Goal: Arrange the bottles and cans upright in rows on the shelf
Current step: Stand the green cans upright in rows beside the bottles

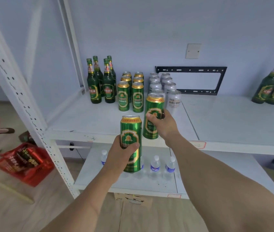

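Left grip (121, 154) holding green can (131, 141), right grip (162, 124) holding another can (153, 113) (both upright), above shelf (86, 121)

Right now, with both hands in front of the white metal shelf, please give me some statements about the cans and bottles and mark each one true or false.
1. Each hand holds a tall green can with a gold rim: left hand on the nearer green can, right hand on the farther green can. True.
2. The green cans already standing on the white metal shelf lie on their sides. False: the standing green cans are upright, in two rows.
3. The silver cans stand right of those green rows. True.
4. The four dark green glass bottles stand on the lower shelf. False: they stand on the upper shelf; the clear plastic water bottles are below.
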